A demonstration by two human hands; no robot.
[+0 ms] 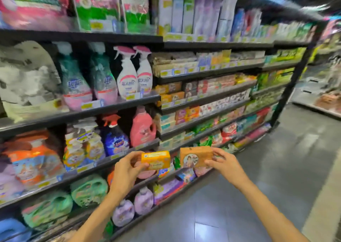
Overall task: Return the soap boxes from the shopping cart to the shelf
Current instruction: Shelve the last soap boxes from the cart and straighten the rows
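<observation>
My left hand (127,169) grips a yellow-orange soap box (156,159) by its left end, held up in front of the shelving. My right hand (224,163) grips a brown-orange soap box (195,155) with a round picture on its face, by its right end. Both boxes hang side by side in the air, a small gap between them. Behind and above them, the shelf (203,99) section holds rows of stacked soap boxes, with similar orange ones (170,92) at its left end. The shopping cart is out of view.
To the left, black shelves carry spray bottles (134,75), detergent jugs (143,129) and refill pouches (35,160). Grey tiled floor (258,195) opens to the right along the aisle. Another shelving unit (324,97) stands at the far right.
</observation>
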